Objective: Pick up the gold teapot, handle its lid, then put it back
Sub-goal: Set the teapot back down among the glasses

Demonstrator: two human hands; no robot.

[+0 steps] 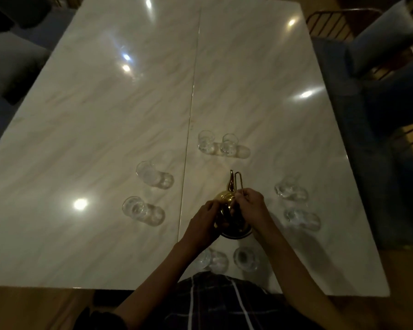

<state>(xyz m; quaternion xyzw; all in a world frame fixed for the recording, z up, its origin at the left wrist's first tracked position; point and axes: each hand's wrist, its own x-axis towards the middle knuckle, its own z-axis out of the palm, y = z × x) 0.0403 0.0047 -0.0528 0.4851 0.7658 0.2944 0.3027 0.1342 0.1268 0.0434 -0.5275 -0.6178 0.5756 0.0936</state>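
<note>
The gold teapot (225, 200) is near the front middle of the marble table (129, 120), its thin spout and tall wire handle pointing away from me. It is above a dark round base (236, 234). My left hand (204, 223) wraps round the teapot's left side. My right hand (252, 206) grips it from the right, fingers curled at the foot of the wire handle. Both hands hide the lid and the lower body. I cannot tell whether the teapot rests on the base or is lifted.
Several clear glasses ring the teapot: two behind (206, 142), two to the left (153, 175), two to the right (290, 190), two close to my body (244, 258). Blue cushioned chairs (377, 44) stand round the table.
</note>
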